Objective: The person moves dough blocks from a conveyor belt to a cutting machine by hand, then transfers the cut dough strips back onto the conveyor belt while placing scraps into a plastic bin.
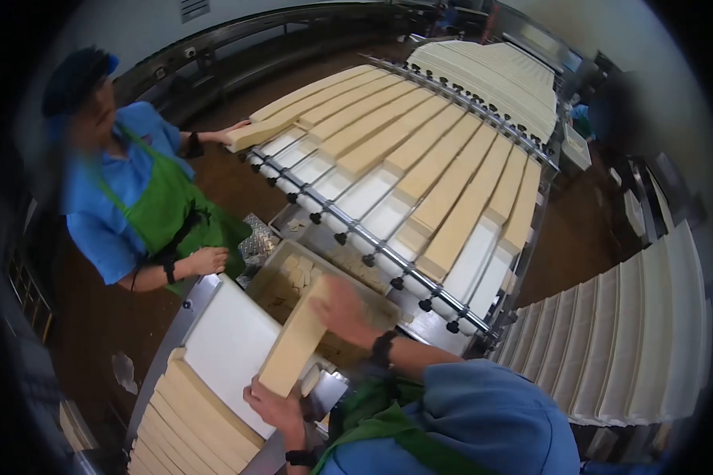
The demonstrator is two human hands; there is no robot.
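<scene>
Between my two hands is a long pale-yellow block (295, 340), tilted above a white conveyor surface and beside a grey bin. My left hand (276, 408) grips its near end, fingers around the lower edge. Toward the far end, my right hand (345, 313), somewhat blurred, holds the block's upper side. Similar long blocks (206, 412) lie side by side on the conveyor near my left hand. The grey bin (384, 309), partly hidden by my right hand and the block, contains broken pale pieces (301, 273).
A slatted conveyor (352, 226) carries several long blocks. A co-worker in a green apron (166, 186) stands at left, one hand (238, 131) at a block's end. White ridged trays (610, 340) stand at right. The white conveyor surface (226, 321) lies left of my block.
</scene>
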